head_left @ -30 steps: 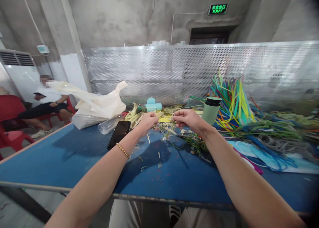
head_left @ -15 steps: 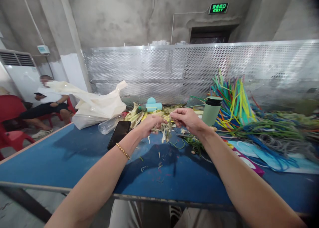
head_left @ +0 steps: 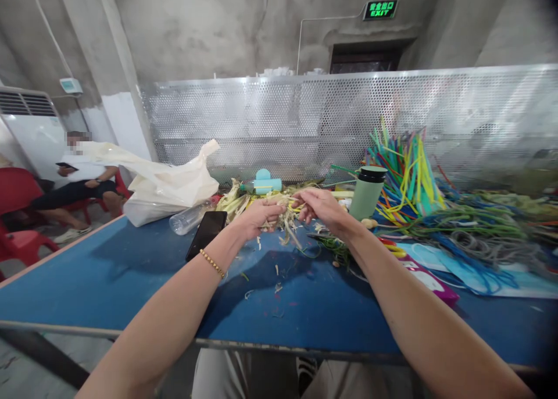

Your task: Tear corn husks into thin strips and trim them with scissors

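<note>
Over the blue table point(head_left: 143, 282), my left hand point(head_left: 260, 218) is closed round a loose bundle of pale dried plant strips point(head_left: 288, 220), which look like husk. At the bundle's right side, the curled fingers of my right hand point(head_left: 320, 206) pinch at the strips; exactly what lies between its fingertips is too small to make out. Loose ends hang below the hands. Behind my left hand lies a heap of pale yellow-green husks point(head_left: 231, 201). Small scraps point(head_left: 278, 269) are scattered below my hands.
Left are a black phone point(head_left: 206, 235), a clear bottle point(head_left: 185, 220) and a white plastic bag point(head_left: 170, 186). Right are a green flask point(head_left: 368, 194), coloured strips point(head_left: 410, 169), tangled cords point(head_left: 462, 227) and a purple packet point(head_left: 431, 280). A perforated metal panel point(head_left: 244, 120) stands behind; a person point(head_left: 93, 175) sits far left.
The strips between my hands have bunched up and show more of their pale side. My right fingers have shifted from a tight pinch to a looser curl. The view has moved slightly.
</note>
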### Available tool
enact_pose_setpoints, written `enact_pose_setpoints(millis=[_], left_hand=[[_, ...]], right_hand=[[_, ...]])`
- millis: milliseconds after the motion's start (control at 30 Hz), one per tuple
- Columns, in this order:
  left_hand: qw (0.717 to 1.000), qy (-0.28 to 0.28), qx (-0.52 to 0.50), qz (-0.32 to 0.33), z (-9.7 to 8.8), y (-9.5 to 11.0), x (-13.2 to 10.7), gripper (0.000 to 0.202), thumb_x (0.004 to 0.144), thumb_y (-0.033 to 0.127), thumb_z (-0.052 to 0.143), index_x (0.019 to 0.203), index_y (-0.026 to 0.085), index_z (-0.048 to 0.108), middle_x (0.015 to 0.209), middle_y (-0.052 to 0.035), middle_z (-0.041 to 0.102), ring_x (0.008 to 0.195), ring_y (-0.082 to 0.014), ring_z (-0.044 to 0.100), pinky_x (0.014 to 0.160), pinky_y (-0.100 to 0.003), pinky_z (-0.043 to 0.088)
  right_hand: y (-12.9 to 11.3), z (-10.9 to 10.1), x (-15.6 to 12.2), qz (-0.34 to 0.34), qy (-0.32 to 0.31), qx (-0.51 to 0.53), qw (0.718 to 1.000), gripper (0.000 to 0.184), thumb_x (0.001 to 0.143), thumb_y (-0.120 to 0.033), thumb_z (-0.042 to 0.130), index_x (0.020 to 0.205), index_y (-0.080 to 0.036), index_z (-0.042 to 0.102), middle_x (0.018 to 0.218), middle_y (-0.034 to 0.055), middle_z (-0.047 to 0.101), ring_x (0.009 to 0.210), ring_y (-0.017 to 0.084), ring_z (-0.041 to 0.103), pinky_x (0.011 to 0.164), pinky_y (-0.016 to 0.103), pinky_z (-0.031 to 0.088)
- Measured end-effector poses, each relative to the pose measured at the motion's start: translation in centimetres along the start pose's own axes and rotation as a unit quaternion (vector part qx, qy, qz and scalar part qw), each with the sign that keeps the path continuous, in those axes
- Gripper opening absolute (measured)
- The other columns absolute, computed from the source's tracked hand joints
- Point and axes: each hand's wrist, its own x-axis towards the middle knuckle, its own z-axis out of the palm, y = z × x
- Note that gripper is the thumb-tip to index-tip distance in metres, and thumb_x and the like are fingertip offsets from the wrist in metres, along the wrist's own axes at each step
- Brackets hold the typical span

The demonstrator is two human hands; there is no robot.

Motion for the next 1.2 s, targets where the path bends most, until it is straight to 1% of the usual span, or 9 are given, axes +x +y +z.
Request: enact_pose_setpoints(millis=[133, 200, 400, 600, 767, 900, 1000, 1067, 1200], left_hand=[[0.997, 0.04, -0.072, 0.005, -1.2, -0.2, 0.8, 0.035, 0.068, 0.026, 0.074, 0.061, 0.019, 0.041, 0.043, 0.0101, 0.028, 0.036, -0.0032, 0.025, 0.039, -0.021, 0.02], [0.991, 0.071, -0.11, 0.009, -1.5, -0.1, 1.1, 0.033, 0.069, 0.023, 0.072, 0.061, 0.019, 0.041, 0.042, 0.0103, 0.027, 0.035, -0.0031, 0.025, 0.038, -0.02, 0.019], [0.983, 0.088, -0.159, 0.025, -1.9, 0.3, 1.4, 0.031, 0.074, 0.018, 0.069, 0.062, 0.018, 0.041, 0.039, 0.0108, 0.027, 0.032, -0.003, 0.023, 0.034, -0.019, 0.016], [0.974, 0.082, -0.207, 0.049, -3.3, 0.5, 1.5, 0.033, 0.081, 0.017, 0.061, 0.059, 0.018, 0.037, 0.039, 0.0097, 0.027, 0.03, -0.0047, 0.024, 0.033, -0.02, 0.019], [0.967, 0.131, -0.216, 0.035, -3.7, 0.5, 1.5, 0.03, 0.086, 0.014, 0.053, 0.059, 0.017, 0.04, 0.038, 0.0081, 0.03, 0.03, -0.0052, 0.027, 0.033, -0.019, 0.021], [0.969, 0.088, -0.226, 0.043, -3.7, 0.4, 1.6, 0.033, 0.085, 0.014, 0.056, 0.057, 0.018, 0.037, 0.038, 0.0088, 0.029, 0.029, -0.0046, 0.025, 0.033, -0.019, 0.02], [0.965, 0.079, -0.241, 0.068, -3.7, 0.6, 1.5, 0.033, 0.083, 0.013, 0.059, 0.059, 0.018, 0.037, 0.039, 0.0099, 0.028, 0.029, -0.0041, 0.025, 0.033, -0.019, 0.019], [0.963, 0.093, -0.244, 0.064, -3.5, 0.9, 1.4, 0.034, 0.082, 0.014, 0.06, 0.059, 0.018, 0.036, 0.04, 0.0104, 0.026, 0.029, -0.0037, 0.024, 0.033, -0.019, 0.019], [0.965, 0.104, -0.235, 0.046, -3.3, 1.2, 1.2, 0.032, 0.087, 0.013, 0.053, 0.059, 0.018, 0.037, 0.039, 0.0098, 0.025, 0.029, -0.0039, 0.023, 0.033, -0.019, 0.018]], right_hand=[[0.7, 0.0, -0.4, -0.003, -0.227, 0.002, 0.974, 0.025, 0.066, -0.011, 0.06, 0.089, -0.017, 0.067, 0.096, 0.0054, 0.07, 0.09, 0.017, 0.064, 0.078, 0.026, 0.05], [1.1, 0.6, -0.5, -0.03, -0.279, 0.02, 0.96, 0.029, 0.065, -0.011, 0.063, 0.093, -0.017, 0.068, 0.098, 0.0032, 0.069, 0.096, 0.016, 0.061, 0.088, 0.027, 0.047], [1.6, 2.7, -0.7, 0.003, -0.244, 0.093, 0.965, 0.024, 0.071, -0.026, 0.069, 0.091, -0.012, 0.067, 0.086, 0.005, 0.069, 0.078, 0.014, 0.063, 0.074, 0.027, 0.05], [1.0, 3.3, -1.0, 0.037, -0.221, 0.168, 0.96, 0.018, 0.07, -0.023, 0.073, 0.079, -0.013, 0.062, 0.072, 0.0045, 0.068, 0.067, 0.014, 0.067, 0.068, 0.028, 0.054], [1.1, 3.2, -1.0, 0.049, -0.243, 0.204, 0.947, 0.019, 0.075, -0.025, 0.07, 0.087, -0.012, 0.063, 0.078, 0.0051, 0.068, 0.067, 0.014, 0.067, 0.066, 0.029, 0.056], [1.2, 3.3, -0.8, 0.058, -0.237, 0.165, 0.956, 0.016, 0.075, -0.023, 0.065, 0.086, -0.013, 0.061, 0.079, 0.006, 0.068, 0.068, 0.015, 0.069, 0.063, 0.028, 0.056], [1.2, 3.4, -0.5, 0.018, -0.188, 0.046, 0.981, 0.01, 0.074, -0.016, 0.061, 0.084, -0.014, 0.062, 0.073, 0.0029, 0.067, 0.058, 0.012, 0.065, 0.052, 0.022, 0.051], [1.2, 3.7, -0.5, -0.034, -0.183, -0.04, 0.982, 0.014, 0.074, -0.011, 0.056, 0.085, -0.014, 0.065, 0.072, 0.0022, 0.068, 0.058, 0.011, 0.063, 0.051, 0.02, 0.048], [1.6, 5.2, -0.9, -0.205, -0.198, -0.187, 0.94, 0.026, 0.076, -0.003, 0.051, 0.086, -0.015, 0.072, 0.082, 0.0045, 0.07, 0.076, 0.014, 0.063, 0.072, 0.026, 0.05]])
